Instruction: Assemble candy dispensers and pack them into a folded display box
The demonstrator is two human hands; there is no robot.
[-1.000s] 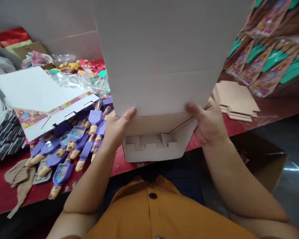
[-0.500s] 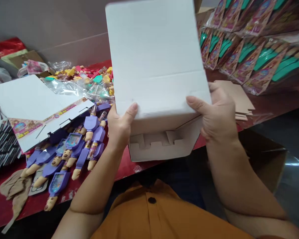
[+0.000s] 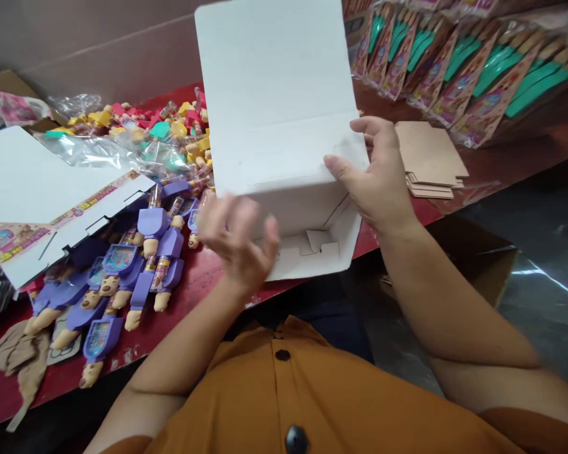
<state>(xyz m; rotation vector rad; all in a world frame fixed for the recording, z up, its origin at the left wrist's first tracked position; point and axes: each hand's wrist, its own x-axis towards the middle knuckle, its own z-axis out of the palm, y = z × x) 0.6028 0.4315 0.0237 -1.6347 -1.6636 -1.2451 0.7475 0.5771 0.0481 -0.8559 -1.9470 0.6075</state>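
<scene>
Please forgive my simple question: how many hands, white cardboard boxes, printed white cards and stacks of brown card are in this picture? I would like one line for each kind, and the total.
Hands: 2 (left hand, right hand)
White cardboard box: 1
Printed white card: 1
Stack of brown card: 1
Total: 5

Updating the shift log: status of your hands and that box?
Right hand gripping white cardboard box. Left hand open, in front of it. Purple toys beside it.
</scene>
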